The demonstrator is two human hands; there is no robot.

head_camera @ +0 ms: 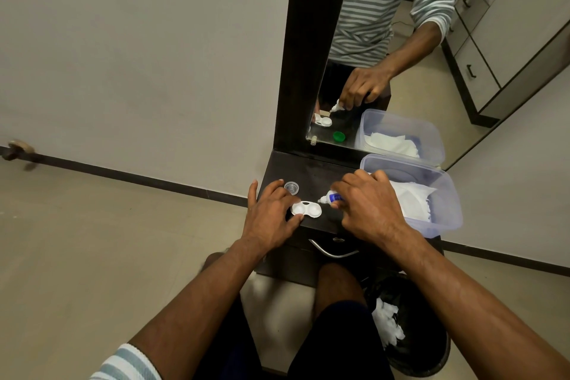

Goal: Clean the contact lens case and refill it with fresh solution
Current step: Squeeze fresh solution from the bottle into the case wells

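case (pixel 306 210) left of bottle (pixel 331 198), tub (pixel 444 194) right

Dark worktop (pixel 311 170) below a mirror, bin on the floor.
A clear plastic tub (pixel 444 194) of white tissues (pixel 413 197) stands at the worktop's right end, against the mirror (pixel 401 49). A drawer handle (pixel 333 251) curves below the front edge. A black bin (pixel 413 333) holding white tissue scraps sits on the beige floor (pixel 92 241).
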